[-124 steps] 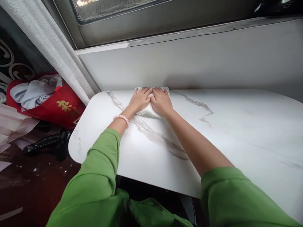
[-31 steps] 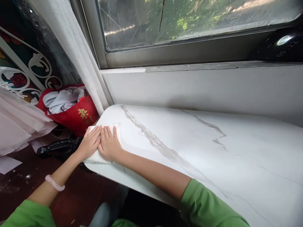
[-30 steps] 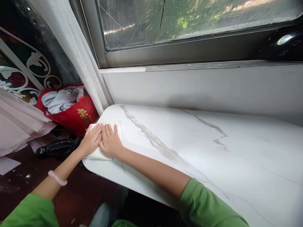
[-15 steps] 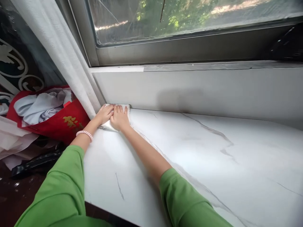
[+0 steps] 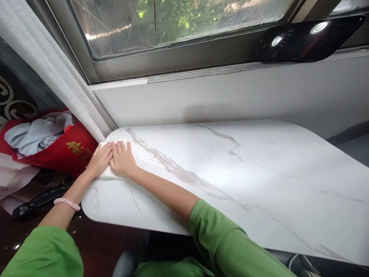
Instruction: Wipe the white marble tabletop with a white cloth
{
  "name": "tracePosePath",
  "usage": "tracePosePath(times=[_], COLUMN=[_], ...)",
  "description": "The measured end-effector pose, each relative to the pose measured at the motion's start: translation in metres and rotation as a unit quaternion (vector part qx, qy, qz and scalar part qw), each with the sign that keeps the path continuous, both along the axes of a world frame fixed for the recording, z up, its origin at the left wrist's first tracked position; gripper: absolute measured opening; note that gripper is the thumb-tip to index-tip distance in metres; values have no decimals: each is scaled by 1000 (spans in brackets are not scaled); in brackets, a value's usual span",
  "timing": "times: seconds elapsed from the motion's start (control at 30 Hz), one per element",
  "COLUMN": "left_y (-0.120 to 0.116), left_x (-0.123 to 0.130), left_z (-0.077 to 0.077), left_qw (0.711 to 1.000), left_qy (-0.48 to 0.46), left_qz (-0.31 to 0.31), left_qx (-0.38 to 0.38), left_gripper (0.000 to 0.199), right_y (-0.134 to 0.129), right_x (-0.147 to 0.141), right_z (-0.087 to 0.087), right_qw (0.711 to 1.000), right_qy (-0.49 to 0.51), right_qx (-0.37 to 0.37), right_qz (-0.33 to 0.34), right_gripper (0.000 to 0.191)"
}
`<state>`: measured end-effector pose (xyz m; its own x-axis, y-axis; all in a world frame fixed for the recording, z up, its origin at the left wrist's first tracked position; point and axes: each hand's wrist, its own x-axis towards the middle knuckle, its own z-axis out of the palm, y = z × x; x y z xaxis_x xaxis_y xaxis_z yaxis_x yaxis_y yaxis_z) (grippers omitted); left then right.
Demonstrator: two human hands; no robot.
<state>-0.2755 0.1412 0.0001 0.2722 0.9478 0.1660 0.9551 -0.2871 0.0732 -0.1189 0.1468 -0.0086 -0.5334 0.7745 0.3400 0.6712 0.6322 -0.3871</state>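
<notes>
My left hand (image 5: 99, 161) lies flat on a folded white cloth (image 5: 111, 174), fingers stretched out. Right beside it, my right hand (image 5: 123, 158) presses on the same cloth with its fingers slightly spread. Both palms cover most of the cloth, which rests at the left end of a white marble-patterned tabletop (image 5: 259, 184). A pink coiled band (image 5: 67, 204) circles my left wrist.
A red bag (image 5: 77, 154) with pale clothes (image 5: 37, 132) stands left of the table, beside a white curtain (image 5: 57, 61). Behind the table are a low wall and a window (image 5: 173, 23). A dark phone-like device (image 5: 305, 42) showing digits is at upper right.
Both hands and the cloth have slid from the back left corner toward me along the table's left end. The view has shifted, showing more of the table and the dark device.
</notes>
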Motion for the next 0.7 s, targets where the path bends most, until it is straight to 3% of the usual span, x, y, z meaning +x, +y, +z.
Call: tracePosePath(times=[0.17, 0.3, 0.47, 0.7], left_y=[-82, -126, -135, -122], left_x=[4, 26, 45, 42], left_z=[-1, -3, 4, 7], left_qw=[1000, 999, 1000, 999], left_qy=[17, 22, 2, -28], left_qz=[3, 16, 21, 29], left_qx=[23, 33, -2, -11], left_gripper=[51, 52, 52, 51], right_y=[-69, -103, -110, -101], right_x=[12, 38, 54, 49], right_z=[4, 6, 5, 3], right_qw=[999, 996, 994, 995], right_qy=[-1, -8, -7, 8], right_qx=[8, 7, 2, 1], right_qz=[52, 92, 105, 99], right_gripper=[64, 63, 63, 64])
